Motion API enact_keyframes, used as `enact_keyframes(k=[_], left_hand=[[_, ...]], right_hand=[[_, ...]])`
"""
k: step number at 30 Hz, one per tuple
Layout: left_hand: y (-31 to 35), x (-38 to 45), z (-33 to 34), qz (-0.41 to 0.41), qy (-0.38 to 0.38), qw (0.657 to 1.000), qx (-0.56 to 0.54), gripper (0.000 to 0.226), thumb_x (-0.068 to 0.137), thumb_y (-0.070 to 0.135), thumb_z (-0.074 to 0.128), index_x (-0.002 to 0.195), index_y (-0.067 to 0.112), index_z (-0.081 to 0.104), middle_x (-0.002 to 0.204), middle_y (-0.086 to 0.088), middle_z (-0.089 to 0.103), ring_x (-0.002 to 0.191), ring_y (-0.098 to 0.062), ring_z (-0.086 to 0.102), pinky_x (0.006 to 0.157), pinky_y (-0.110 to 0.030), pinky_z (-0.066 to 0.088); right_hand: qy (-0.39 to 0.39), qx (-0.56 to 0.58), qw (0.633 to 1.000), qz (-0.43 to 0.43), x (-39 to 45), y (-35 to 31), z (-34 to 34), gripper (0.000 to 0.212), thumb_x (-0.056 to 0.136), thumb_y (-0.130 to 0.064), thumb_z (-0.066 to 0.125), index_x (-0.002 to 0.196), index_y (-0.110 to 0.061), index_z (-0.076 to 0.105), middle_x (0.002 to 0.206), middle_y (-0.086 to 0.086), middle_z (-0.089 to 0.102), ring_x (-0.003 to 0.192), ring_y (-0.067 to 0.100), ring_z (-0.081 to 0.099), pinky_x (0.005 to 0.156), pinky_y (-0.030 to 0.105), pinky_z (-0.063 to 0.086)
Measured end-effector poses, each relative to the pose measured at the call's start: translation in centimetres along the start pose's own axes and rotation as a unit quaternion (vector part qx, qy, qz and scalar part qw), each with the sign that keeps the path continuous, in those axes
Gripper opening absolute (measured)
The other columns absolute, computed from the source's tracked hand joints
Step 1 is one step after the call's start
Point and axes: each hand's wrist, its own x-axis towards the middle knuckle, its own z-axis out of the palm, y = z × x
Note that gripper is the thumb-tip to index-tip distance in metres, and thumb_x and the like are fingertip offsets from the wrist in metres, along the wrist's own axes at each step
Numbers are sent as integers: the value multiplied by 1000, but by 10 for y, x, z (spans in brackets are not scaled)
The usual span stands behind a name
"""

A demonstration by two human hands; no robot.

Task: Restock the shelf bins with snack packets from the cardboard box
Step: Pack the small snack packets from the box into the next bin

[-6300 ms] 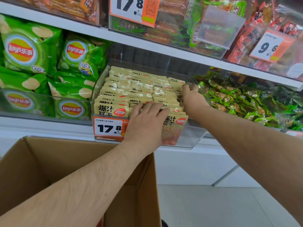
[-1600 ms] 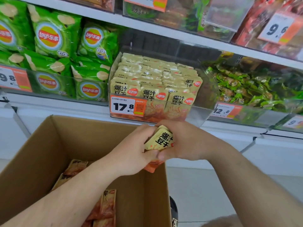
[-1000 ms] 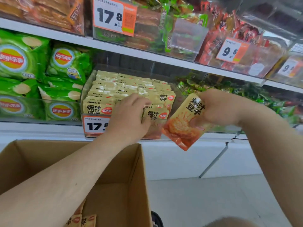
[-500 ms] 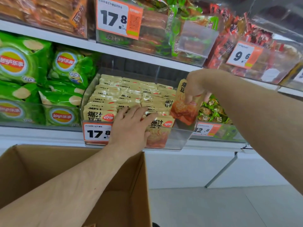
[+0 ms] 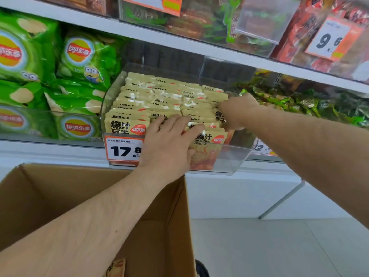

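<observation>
— Half a second ago that beige-and-orange foil snack packet (image 5: 219,116) hung above the clear plastic shelf bin (image 5: 237,158); now the right hand (image 5: 236,109) has pushed it down into the right-hand row, at about 3 o'clock. One more stocked, I'd say.

— Its lie?

— Upright, long axis vertical, printed face towards us.

— The grips?

— Right fingers are hidden; I cannot tell. The left hand (image 5: 169,144) lies flat, fingers straight, pressing the front packets. The brown cardboard box (image 5: 175,226) waits at 6 o'clock.

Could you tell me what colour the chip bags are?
The chip bags are bright green, clearest in the head view.
</observation>
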Motion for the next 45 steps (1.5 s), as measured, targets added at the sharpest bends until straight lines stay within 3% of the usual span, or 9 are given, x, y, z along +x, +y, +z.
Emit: enact_keyframes(k=[4, 7, 11, 18, 24, 28, 34, 39, 45], left_hand=[[-1, 0, 2, 0, 15, 1000, -5, 61, 78, 34, 72, 137, 34, 52, 140, -3, 55, 132, -27, 48, 110, -46, 22], [0, 0, 1, -1, 8, 1000, -1, 60, 82, 35, 69, 139, 35, 49, 143, -1, 52, 135, -26, 44, 113, -47, 22], [2, 1, -2, -5, -8, 1000, -1, 59, 90, 39, 60, 145, 38, 40, 152, 2, 42, 142, -23, 34, 116, -45, 15], [3, 1, -4, -9, -16, 1000, -8, 60, 91, 40, 58, 147, 39, 36, 154, 3, 39, 145, -22, 30, 118, -45, 12], [5, 7, -14, -18, -85, 996, -10, 67, 96, 46, 48, 152, 45, 12, 164, 7, 14, 151, -18, 7, 121, -44, 2], [8, 6, -26, -40, -80, 993, -73, 76, 91, 46, 57, 153, 43, 14, 166, 4, 6, 152, -18, -1, 119, -47, -10], [1, -31, -51, -11, 48, 989, -136, 58, 75, 24, 68, 131, 28, 54, 135, 2, 50, 125, -23, 42, 102, -48, 30], [-40, -81, -75, -53, -125, 975, -175, 46, 85, 27, 64, 130, 26, 53, 122, 6, 56, 115, -17, 50, 95, -34, 40], [-119, -133, -98, -181, -281, 929, -161, 47, 87, 26, 64, 132, 27, 50, 112, 13, 56, 103, -12, 57, 90, -36, 51]], right_hand=[[80, -65, 995, -7, -1, 0, 9, 41, 84, -49, 68, 115, -23, 61, 118, 5, 65, 119, 28, 53, 95, 39, 40], [113, -57, 992, 3, -5, -4, 14, 28, 89, -23, 63, 116, -15, 59, 117, 9, 66, 116, 32, 57, 79, 37, 44], [115, 0, 992, 45, -6, -11, 19, 35, 90, -1, 54, 125, -4, 51, 118, 16, 63, 106, 37, 62, 65, 37, 39], [147, 128, 978, 72, -6, -17, 22, 49, 89, 7, 49, 134, -3, 33, 129, 26, 46, 105, 43, 61, 62, 40, 40], [148, 169, 971, 86, -12, -16, 19, 71, 83, 9, 57, 144, -8, 24, 143, 28, 33, 101, 45, 63, 61, 43, 47], [172, 203, 958, 107, -41, -13, 6, 69, 79, 12, 60, 139, -7, 30, 131, 23, 39, 93, 44, 61, 59, 39, 41], [321, 254, 906, 107, -98, -41, -22, 36, 81, -6, 56, 117, -12, 54, 117, 12, 55, 84, 39, 61, 59, 36, 34], [451, 361, 816, -35, -125, -130, -33, 18, 68, -14, 52, 81, -10, 62, 80, 10, 64, 51, 34, 59, 44, 30, 42], [292, 467, 824, -135, -114, -243, -44, 16, 75, -5, 57, 88, -15, 60, 93, 5, 59, 78, 37, 61, 62, 39, 49]])
